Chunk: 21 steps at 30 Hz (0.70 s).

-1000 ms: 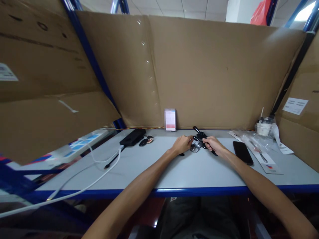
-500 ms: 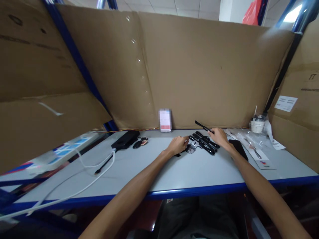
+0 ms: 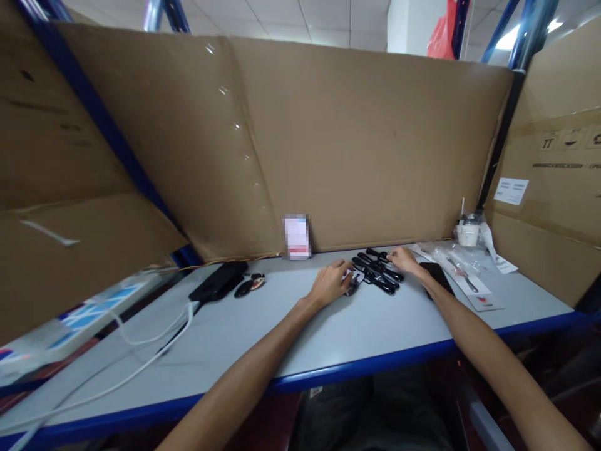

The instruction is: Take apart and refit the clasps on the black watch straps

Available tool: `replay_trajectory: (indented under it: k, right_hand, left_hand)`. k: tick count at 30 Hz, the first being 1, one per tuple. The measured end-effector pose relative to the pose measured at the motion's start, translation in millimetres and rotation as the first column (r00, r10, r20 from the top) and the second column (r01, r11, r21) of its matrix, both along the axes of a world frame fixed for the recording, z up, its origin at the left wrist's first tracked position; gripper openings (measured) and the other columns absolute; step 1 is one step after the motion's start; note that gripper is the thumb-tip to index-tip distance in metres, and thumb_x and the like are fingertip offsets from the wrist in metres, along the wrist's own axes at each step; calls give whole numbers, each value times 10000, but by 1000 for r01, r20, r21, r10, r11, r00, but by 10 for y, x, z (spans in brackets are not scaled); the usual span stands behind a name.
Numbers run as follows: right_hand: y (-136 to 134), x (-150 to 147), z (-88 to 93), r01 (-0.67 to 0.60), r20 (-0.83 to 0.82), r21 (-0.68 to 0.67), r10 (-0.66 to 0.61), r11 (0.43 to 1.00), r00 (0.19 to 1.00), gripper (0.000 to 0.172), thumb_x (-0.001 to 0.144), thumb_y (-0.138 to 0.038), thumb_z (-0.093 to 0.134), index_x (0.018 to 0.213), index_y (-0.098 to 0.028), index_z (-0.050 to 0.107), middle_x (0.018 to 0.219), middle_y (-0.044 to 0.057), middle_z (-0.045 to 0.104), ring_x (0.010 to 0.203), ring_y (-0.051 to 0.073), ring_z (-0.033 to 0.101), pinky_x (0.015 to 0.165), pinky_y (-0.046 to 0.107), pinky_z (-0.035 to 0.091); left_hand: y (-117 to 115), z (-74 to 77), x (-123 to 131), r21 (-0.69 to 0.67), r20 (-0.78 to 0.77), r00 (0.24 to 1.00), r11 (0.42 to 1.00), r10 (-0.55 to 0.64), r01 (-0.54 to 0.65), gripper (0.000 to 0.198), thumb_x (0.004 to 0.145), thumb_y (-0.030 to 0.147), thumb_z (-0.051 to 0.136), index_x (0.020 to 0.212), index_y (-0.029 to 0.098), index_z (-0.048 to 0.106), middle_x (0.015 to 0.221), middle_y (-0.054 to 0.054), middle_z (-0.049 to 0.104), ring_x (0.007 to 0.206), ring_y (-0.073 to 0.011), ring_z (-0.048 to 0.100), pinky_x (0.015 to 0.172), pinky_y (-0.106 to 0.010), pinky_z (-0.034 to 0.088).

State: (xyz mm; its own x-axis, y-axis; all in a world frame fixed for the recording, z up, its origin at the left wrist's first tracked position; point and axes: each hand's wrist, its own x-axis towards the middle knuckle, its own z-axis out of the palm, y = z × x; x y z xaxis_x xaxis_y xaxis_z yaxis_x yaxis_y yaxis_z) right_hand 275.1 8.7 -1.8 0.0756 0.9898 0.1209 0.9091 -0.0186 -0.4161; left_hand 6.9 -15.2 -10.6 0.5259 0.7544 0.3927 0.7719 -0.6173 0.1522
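Several black-handled utensils lie side by side in a slanted row on the grey table; their exact kind is too small to tell. My right hand is at the far right end of this row, its fingertips closed on the end of a black-handled utensil laid down at the back. To the left of the row, my left hand rests low over the tabletop, fingers bent but apart. Beside its fingertips lies a small dark and silvery metal piece, partly hidden by the hand.
A phone with a lit screen leans against the cardboard back wall. At left are a black case, dark oval pieces and white cables. At right lie a dark flat phone-like slab, plastic packaging and a cup.
My right hand has lowered the black utensil from the air onto the back of the row. My left hand's fingers have loosened and spread. The whole view has shifted with the head.
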Motion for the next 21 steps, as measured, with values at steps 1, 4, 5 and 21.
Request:
replay_trajectory:
  k: [1, 4, 5, 21]
  right_hand:
    - [-21, -8, -5, -9, 35, 7, 9, 1000, 999, 268, 968, -314, 560, 937, -153, 772, 807, 75, 761, 794, 164, 676, 672, 224, 389]
    - [-101, -27, 19, -34, 170, 9, 32, 999, 985, 230, 943, -303, 587, 982, -172, 773, 1011, 119, 775, 968, 207, 695, 718, 239, 406]
    - [-132, -34, 42, -41, 211, 6, 39, 999, 977, 229, 941, -300, 587, 994, -177, 772, 1062, 130, 769, 1012, 221, 693, 736, 247, 412]
    - [-664, -467, 427, -216, 462, -208, 290, 954, 838, 315, 867, -165, 590, 1142, -125, 738, 1163, 211, 729, 1057, 304, 710, 792, 313, 497]
  left_hand:
    - [-14, -18, 25, 21, 6, 999, 999, -44, 44, 301, 999, 333, 437, 1190, 226, 643, 1152, -87, 673, 1022, -227, 639, 819, -324, 485]
    - [-16, -102, 86, 66, -28, 978, 976, -208, 210, 366, 999, 348, 461, 1314, 231, 606, 1306, -106, 613, 1200, -257, 570, 987, -394, 478]
    - [-3, -132, 96, 69, -46, 966, 964, -254, 257, 377, 996, 350, 475, 1330, 235, 604, 1342, -110, 597, 1226, -264, 555, 1025, -416, 464]
    - [38, -89, 49, 30, -72, 963, 964, -261, 264, 153, 924, 237, 536, 953, 203, 682, 1040, -92, 672, 958, -234, 611, 836, -356, 504]
